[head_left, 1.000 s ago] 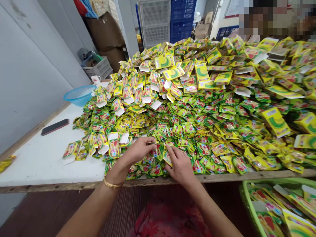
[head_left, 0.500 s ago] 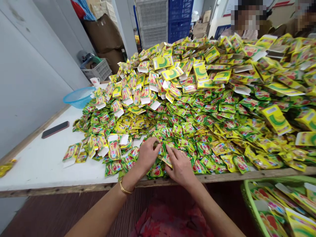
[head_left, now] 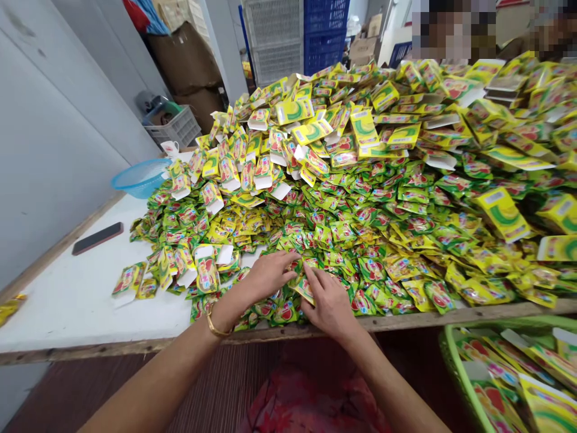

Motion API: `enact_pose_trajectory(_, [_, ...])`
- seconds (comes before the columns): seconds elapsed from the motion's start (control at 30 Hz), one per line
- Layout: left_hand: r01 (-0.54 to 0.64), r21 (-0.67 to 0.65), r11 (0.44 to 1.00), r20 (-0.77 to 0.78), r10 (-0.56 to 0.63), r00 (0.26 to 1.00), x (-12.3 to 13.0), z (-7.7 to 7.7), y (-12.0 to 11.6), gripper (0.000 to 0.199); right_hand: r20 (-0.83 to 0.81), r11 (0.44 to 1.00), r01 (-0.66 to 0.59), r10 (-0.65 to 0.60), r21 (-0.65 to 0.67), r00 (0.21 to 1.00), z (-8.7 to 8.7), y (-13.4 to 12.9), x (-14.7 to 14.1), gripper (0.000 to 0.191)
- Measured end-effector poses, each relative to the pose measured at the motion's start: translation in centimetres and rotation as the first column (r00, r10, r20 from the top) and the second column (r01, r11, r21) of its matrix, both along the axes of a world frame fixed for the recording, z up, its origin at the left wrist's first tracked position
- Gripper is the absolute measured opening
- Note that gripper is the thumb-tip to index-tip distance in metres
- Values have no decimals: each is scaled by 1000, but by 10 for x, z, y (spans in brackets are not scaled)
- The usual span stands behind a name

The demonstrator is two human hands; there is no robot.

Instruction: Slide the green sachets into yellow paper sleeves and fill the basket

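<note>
My right hand (head_left: 330, 300) holds a small yellow-green box (head_left: 305, 290) between thumb and fingers, near the table's front edge. Close on its left, my left hand (head_left: 271, 275) has thumb and fingers bent toward the box's upper end; whatever lies between its fingertips is too small to make out. Green candy packets (head_left: 372, 269) with red fruit pictures lie under and around both hands. Yellow packets (head_left: 238, 227) are mixed in beyond the left hand. Behind them rises a heap of yellow boxes (head_left: 363, 129), several with white flaps standing open.
A green basket (head_left: 460, 376) of flat boxes stands below the table edge at right. On the white table (head_left: 58, 300) lie a phone (head_left: 98, 238) and a blue basin (head_left: 142, 178). Crates (head_left: 276, 45) and two people, partly visible, are at the back.
My left hand has turned flatter, its wrist lower and further left, with its fingers reaching across toward the box. My right hand has hardly moved. The view has shifted slightly.
</note>
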State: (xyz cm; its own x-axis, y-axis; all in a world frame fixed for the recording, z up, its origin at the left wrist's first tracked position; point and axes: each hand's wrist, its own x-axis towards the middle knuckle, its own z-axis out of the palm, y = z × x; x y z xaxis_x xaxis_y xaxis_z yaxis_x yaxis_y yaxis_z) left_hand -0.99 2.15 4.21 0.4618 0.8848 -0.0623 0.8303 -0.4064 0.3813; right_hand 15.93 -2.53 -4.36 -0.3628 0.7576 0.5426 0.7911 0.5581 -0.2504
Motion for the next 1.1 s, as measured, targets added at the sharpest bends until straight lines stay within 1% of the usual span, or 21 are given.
enact_pose_trajectory(0.1, [0,-56,998,43,3,999,4,0,2,33,-7,1000,-1,1,-10,1000,0,0,0,67])
enact_pose_trajectory(0.17, [-26,-52,998,39,28,999,8,-2,2,30,3,1000,3,-3,-14,1000,-1,1,0,68])
enact_pose_trajectory(0.23, [-92,-25,995,49,93,995,14,-5,1,30,8,1000,22,-22,-6,1000,-2,1,0,69])
enact_pose_trajectory(0.33, [-230,1,973,95,229,969,19,-8,-3,38,-5,998,63,-63,17,998,-3,2,0,72])
enact_pose_trajectory(0.37, [-253,19,967,104,250,963,19,-9,-4,38,-7,997,71,-71,25,997,-3,2,0,73])
enact_pose_trajectory(0.43, [-241,79,967,114,231,966,18,-8,-7,29,-7,996,78,-78,40,997,-4,2,0,74])
enact_pose_trajectory(0.5, [-186,110,976,127,172,977,15,-6,-8,20,-3,995,89,-89,47,996,-3,2,0,74])
enact_pose_trajectory(0.53, [-166,97,981,128,153,980,14,-6,-7,18,1,995,91,-91,48,996,-3,2,1,74])
enact_pose_trajectory(0.6, [-152,13,988,102,150,983,12,-6,-4,17,20,995,80,-81,54,997,-2,1,1,74])
enact_pose_trajectory(0.67, [-172,-84,981,49,177,983,11,-9,0,16,57,997,50,-53,66,997,-1,-1,2,74])
enact_pose_trajectory(0.7, [-184,-111,977,28,188,982,12,-10,2,15,79,997,36,-41,71,996,0,-1,2,73])
enact_pose_trajectory(0.77, [-180,-104,978,28,183,983,14,-13,4,14,110,997,24,-32,79,993,0,-2,2,72])
enact_pose_trajectory(0.87, [-114,-48,992,83,117,990,17,-14,5,15,112,996,30,-39,82,993,-2,-2,3,71])
enact_pose_trajectory(0.93, [-90,-112,990,107,102,989,16,-14,8,13,105,996,30,-39,82,994,-4,-1,3,71])
enact_pose_trajectory(1.0, [-110,-207,972,130,139,982,14,-14,10,11,104,996,21,-30,84,994,-4,-1,3,71])
enact_pose_trajectory(1.03, [-125,-223,967,145,159,977,14,-14,11,10,103,996,18,-27,87,994,-3,-1,3,72])
enact_pose_trajectory(1.1, [-127,-196,972,178,163,970,12,-13,10,8,92,996,16,-25,93,995,-2,-2,3,72])
